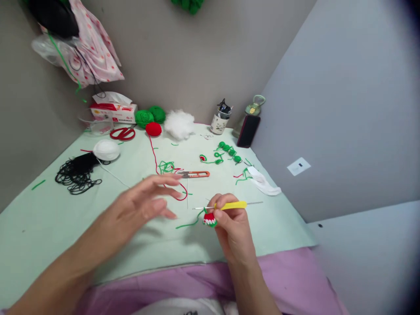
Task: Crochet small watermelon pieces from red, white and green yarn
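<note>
My right hand (232,221) is closed around a crochet hook with a yellow handle (236,204) and also pinches a small crocheted piece (209,219) in red, white and green. The hook's metal tip points left, above the piece. From the piece a green yarn tail (187,225) runs left over the pale green table cover. To the left, my left hand (147,201) hovers over the table with its fingers apart and nothing between them. Orange thread snips (197,174) lie just beyond my left fingertips, beside a tangle of green yarn (166,167).
Around the table (157,245) are red scissors (122,133), black yarn (77,173), a white ball (106,150), a red ball (153,129), white stuffing (180,124), a pen jar (219,122), a phone (248,131), green crocheted pieces (231,152) and white cloth (264,183). Walls stand behind and right.
</note>
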`<state>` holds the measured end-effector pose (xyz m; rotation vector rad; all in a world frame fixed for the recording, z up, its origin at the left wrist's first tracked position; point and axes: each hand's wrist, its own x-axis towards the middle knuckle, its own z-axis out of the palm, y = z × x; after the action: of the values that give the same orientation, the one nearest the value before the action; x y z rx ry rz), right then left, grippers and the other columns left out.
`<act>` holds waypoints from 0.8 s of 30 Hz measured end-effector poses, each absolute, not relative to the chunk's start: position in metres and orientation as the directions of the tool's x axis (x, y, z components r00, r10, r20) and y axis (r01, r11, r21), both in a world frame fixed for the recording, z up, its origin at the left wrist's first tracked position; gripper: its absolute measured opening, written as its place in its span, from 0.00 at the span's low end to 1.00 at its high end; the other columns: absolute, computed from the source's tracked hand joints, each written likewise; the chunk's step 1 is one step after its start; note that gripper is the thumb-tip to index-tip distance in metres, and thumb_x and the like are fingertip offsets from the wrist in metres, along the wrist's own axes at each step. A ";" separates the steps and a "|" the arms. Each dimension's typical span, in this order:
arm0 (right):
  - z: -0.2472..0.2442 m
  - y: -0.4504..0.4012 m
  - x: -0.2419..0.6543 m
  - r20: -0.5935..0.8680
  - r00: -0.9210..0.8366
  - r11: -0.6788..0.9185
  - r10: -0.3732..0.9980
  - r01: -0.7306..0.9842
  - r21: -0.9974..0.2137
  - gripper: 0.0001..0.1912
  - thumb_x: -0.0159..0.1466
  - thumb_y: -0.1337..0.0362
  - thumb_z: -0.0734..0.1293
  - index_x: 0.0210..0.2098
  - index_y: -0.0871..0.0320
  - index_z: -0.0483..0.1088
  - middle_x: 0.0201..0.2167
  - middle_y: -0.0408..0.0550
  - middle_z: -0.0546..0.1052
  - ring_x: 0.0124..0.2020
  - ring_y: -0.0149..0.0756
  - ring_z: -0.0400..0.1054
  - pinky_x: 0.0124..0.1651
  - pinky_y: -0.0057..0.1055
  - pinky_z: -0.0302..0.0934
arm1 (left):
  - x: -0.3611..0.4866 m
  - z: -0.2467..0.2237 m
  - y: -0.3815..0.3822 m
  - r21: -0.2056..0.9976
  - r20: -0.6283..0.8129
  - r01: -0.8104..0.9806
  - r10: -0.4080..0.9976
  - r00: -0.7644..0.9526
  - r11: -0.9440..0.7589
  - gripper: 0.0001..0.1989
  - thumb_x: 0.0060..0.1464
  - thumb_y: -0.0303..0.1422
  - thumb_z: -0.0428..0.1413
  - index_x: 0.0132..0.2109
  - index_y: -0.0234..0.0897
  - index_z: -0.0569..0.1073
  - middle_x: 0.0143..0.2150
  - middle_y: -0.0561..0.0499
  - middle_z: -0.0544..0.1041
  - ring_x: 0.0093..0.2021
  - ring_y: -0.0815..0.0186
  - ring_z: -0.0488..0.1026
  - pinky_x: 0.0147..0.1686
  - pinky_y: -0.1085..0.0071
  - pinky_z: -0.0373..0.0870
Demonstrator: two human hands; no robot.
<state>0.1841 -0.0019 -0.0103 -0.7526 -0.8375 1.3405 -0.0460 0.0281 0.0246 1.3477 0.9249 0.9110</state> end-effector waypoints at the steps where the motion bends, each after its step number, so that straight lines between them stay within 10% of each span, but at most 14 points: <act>1: -0.009 -0.003 0.182 0.111 0.052 0.122 0.992 -0.487 -0.865 0.09 0.57 0.64 0.80 0.30 0.54 0.77 0.27 0.40 0.74 0.28 0.28 0.66 0.33 0.26 0.61 | -0.036 0.026 0.022 0.978 -0.037 -0.162 0.870 0.491 0.132 0.26 0.61 0.54 0.59 0.61 0.50 0.77 0.73 0.44 0.64 0.63 0.43 0.70 0.46 0.59 0.78; 6: -0.008 -0.011 0.171 0.236 0.065 0.242 0.970 -0.396 -0.886 0.06 0.59 0.65 0.79 0.31 0.52 0.79 0.28 0.43 0.76 0.32 0.35 0.72 0.37 0.32 0.67 | 0.016 0.027 0.018 0.764 -0.048 -0.550 0.880 0.472 0.337 0.26 0.64 0.56 0.53 0.59 0.47 0.78 0.70 0.44 0.70 0.73 0.49 0.61 0.62 0.54 0.69; 11: -0.011 -0.014 0.172 0.279 0.123 0.305 0.952 -0.337 -0.891 0.06 0.60 0.66 0.79 0.32 0.49 0.81 0.29 0.43 0.77 0.31 0.34 0.71 0.33 0.30 0.67 | 0.021 0.018 0.030 0.877 0.087 -0.479 0.966 0.243 0.042 0.33 0.69 0.53 0.48 0.19 0.42 0.73 0.45 0.46 0.85 0.70 0.51 0.65 0.73 0.52 0.51; 15: -0.011 -0.012 0.177 0.314 0.205 0.362 0.927 -0.273 -0.891 0.06 0.60 0.67 0.78 0.33 0.49 0.81 0.30 0.43 0.77 0.33 0.35 0.71 0.34 0.31 0.67 | 0.010 0.004 0.024 0.972 0.234 -0.070 0.930 0.282 -0.223 0.22 0.66 0.51 0.54 0.36 0.45 0.87 0.55 0.46 0.83 0.71 0.48 0.62 0.73 0.52 0.46; 19: -0.012 -0.012 0.177 0.380 0.209 0.417 0.901 -0.177 -0.891 0.07 0.62 0.68 0.77 0.34 0.47 0.81 0.30 0.43 0.78 0.35 0.35 0.72 0.37 0.32 0.67 | 0.013 0.000 0.015 0.981 -0.062 -0.143 0.907 0.416 0.132 0.16 0.56 0.43 0.67 0.51 0.47 0.85 0.49 0.48 0.82 0.50 0.54 0.76 0.53 0.60 0.71; 24: -0.011 -0.014 0.183 0.413 0.145 0.429 0.899 -0.105 -0.897 0.08 0.65 0.67 0.75 0.41 0.46 0.82 0.35 0.45 0.79 0.38 0.37 0.73 0.40 0.34 0.68 | 0.018 0.003 0.015 0.937 -0.125 -0.255 0.909 0.397 0.240 0.13 0.56 0.39 0.68 0.49 0.46 0.85 0.33 0.54 0.76 0.36 0.66 0.72 0.41 0.71 0.69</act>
<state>0.1831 -0.0143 -0.0114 -0.8472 -1.2024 0.8649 0.0182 0.0147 0.0032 1.0141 0.7998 0.9246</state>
